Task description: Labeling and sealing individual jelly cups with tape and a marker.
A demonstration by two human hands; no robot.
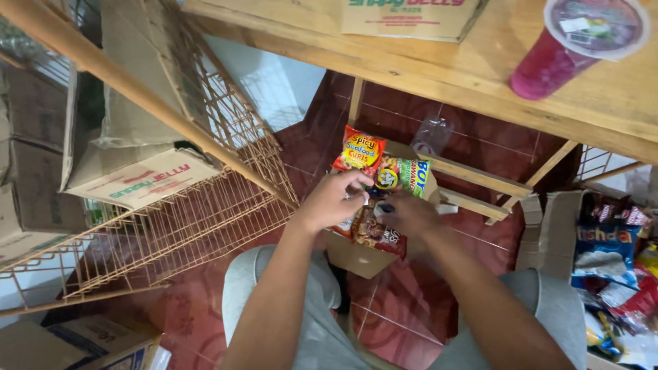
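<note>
- The wooden bench [425, 75] fills the top of the view, with a flat cardboard carton [411, 17] and a pink lidded cup [569, 48] standing on it; its front edge and the slanting braces [473, 179] below hang just beyond the hands, so anything lifted straight up and forward would meet wood, by my reckoning.
- To the left a wire rack [205, 185] leans in a wooden frame, its corner coming down close beside the left wrist; stacked cardboard boxes [130, 171] sit behind it; little room on that side.
- On the right an open carton of mixed snack packets [610, 267] stands well apart from the hands; the red tiled floor [404, 322] between the knees looks like the only open ground.
- A small cardboard box [360, 257] rests on the floor between the legs, under both hands; snack packets stand in it.
- The step in hand seems to be sorting packets at this box; the next move would call for a clean lift toward the body, clear of brace and rack.
- The left hand [332, 200] is curled, fingertips pinching the orange snack packet [359, 152] at its lower edge.
- The right hand [409, 214] is closed low on the green and yellow packet [404, 175]; dark packets [370, 231] lie beneath it.
</note>
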